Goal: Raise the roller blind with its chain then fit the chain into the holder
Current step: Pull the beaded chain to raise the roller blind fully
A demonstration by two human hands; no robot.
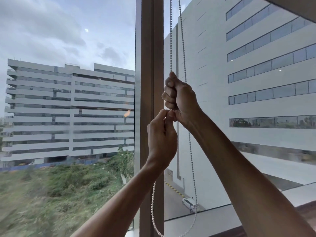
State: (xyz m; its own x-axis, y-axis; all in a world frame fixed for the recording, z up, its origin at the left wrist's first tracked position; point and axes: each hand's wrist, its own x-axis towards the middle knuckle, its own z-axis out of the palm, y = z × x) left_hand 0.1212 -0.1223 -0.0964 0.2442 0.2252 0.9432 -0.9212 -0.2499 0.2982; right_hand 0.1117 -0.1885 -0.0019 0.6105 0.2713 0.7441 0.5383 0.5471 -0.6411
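The left hand (161, 139) is curling its fingers closed and pinching the white beaded plastic chain (171, 35) between thumb and fingertips, in front of the tall brown window mullion (150, 48). Just above and touching it, the right hand (179, 98) is gripping the same strand in a tight fist. The chain's other strand is hanging free to the right, looping down near the pale window sill (205, 218). The beige roller blind's edge (297, 9) is showing at the top right corner.
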